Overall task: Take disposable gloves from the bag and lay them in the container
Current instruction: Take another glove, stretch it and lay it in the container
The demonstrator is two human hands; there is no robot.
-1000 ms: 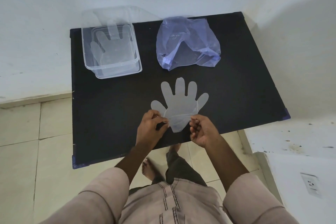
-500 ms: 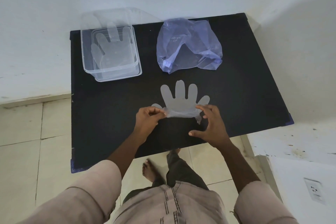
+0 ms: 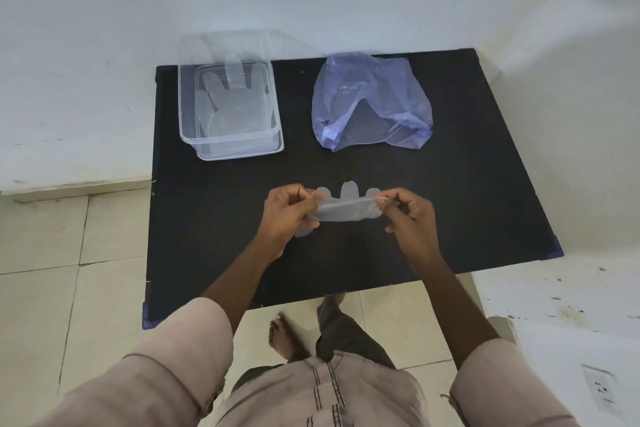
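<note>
A clear disposable glove is stretched between my two hands above the middle of the black table. My left hand pinches its left edge and my right hand pinches its right edge. The glove's fingertips point away from me, and its thumb hangs below my left hand. A clear plastic container stands at the table's back left with at least one glove lying flat inside. A crumpled blue plastic bag lies at the back centre.
White walls border the table at the back and right. A low white ledge with a wall socket is at the lower right. Tiled floor lies to the left and under my bare foot.
The glove lay flat on the table with both hands at its cuff. Now both hands have lifted it off the surface and pulled it taut between them, further from me.
</note>
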